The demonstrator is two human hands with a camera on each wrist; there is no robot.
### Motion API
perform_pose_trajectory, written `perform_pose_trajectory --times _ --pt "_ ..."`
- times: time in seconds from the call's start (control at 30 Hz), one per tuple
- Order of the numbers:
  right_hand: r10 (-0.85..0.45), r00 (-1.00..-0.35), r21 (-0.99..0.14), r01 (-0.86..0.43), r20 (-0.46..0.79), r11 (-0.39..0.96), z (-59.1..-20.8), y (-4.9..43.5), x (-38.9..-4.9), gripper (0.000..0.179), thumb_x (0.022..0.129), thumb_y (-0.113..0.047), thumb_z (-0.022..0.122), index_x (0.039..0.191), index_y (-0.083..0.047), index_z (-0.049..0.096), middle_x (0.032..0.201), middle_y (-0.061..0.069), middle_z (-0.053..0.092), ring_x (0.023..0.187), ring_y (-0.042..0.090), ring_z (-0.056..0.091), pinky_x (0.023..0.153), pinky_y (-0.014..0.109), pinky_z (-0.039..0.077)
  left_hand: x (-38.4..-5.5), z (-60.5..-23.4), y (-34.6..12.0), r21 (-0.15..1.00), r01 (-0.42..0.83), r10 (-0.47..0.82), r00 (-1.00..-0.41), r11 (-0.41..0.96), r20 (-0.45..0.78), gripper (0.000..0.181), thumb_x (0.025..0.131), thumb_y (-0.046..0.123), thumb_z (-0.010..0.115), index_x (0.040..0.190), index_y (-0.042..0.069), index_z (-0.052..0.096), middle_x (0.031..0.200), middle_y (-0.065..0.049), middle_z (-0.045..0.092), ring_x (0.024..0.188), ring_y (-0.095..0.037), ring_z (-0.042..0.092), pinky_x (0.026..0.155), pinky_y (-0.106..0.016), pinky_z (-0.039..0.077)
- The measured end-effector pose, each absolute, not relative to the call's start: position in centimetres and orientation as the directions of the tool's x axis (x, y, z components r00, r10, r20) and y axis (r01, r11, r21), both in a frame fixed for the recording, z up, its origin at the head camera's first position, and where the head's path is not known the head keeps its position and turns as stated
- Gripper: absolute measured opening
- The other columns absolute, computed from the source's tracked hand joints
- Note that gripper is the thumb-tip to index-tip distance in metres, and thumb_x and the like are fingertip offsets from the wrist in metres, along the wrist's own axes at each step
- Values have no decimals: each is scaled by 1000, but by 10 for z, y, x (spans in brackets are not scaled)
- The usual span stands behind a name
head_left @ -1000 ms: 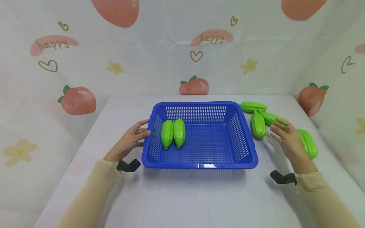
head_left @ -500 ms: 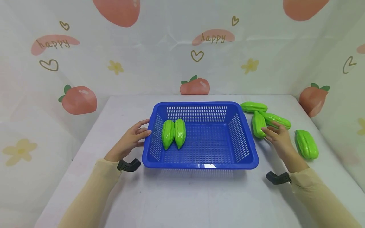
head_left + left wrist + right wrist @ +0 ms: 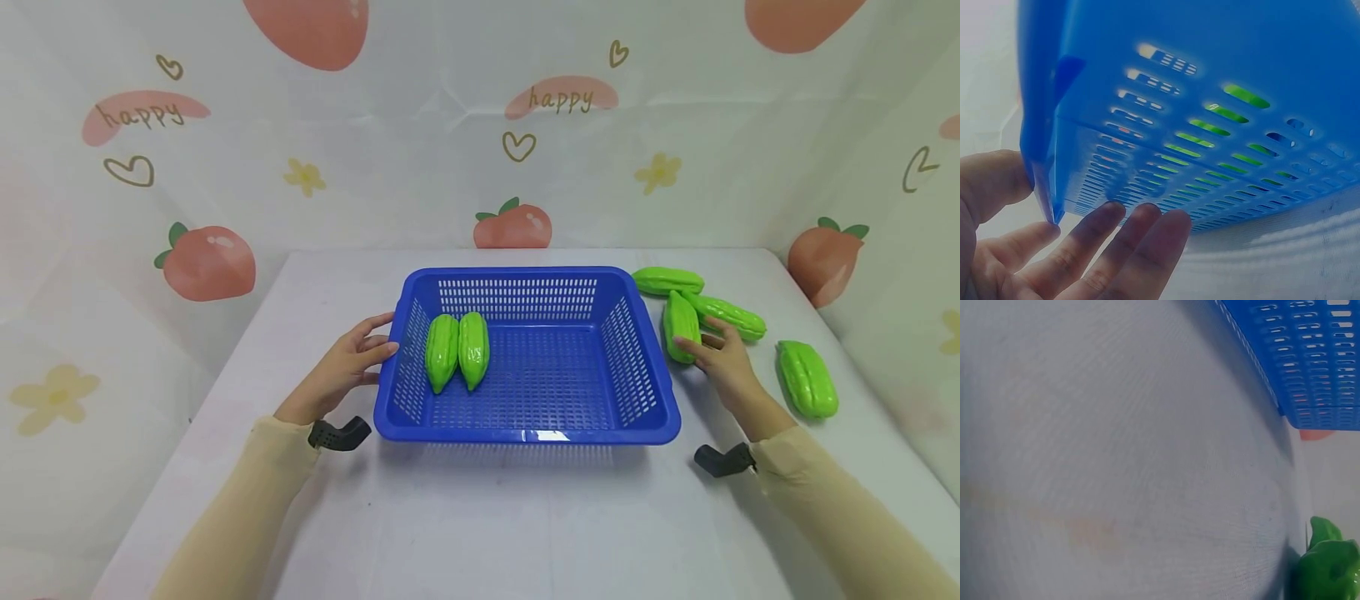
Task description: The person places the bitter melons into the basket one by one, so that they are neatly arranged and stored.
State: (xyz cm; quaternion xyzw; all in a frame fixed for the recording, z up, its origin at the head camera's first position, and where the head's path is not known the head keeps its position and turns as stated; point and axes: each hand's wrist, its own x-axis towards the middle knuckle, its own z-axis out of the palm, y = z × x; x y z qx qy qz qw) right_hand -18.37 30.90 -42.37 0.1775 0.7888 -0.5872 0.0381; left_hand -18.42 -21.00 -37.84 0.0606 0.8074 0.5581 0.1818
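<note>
My left hand [image 3: 341,371] holds the left rim of the blue plastic basket [image 3: 525,436]; in the left wrist view the thumb is at the rim and the fingers [image 3: 1147,250] lie along the slotted outer wall. Two bright green, ridged bitter melons [image 3: 457,352] lie side by side in the basket's left part. Right of the basket, my right hand [image 3: 723,362] reaches over the near end of another bitter melon [image 3: 678,321], its thumb overlapping the melon and its other fingers spread at the right side. The right wrist view shows no fingers.
Behind that melon, two more bitter melons [image 3: 667,282] [image 3: 731,319] lie close together. One thicker green piece [image 3: 807,379] lies farther right, near the table's edge. A patterned cloth [image 3: 420,183] hangs behind the white table [image 3: 487,517].
My right hand has moved left, from above the right-hand melons to the one beside the basket, uncovering the thicker green piece. The left hand and basket have stayed put.
</note>
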Motion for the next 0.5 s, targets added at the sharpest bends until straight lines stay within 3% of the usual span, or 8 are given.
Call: perform_pose_trajectory --times 0.5 --pt "182 -957 -875 282 -227 394 -428 311 -185 92 93 -29 64 154 -2 1 146 42 23 136 50 28 109 59 30 -185 -379 -211 925 -100 304 -927 367 -221 71 97 34 57 155 18 19 141 -22 49 121 -37 56 100 -57 45"
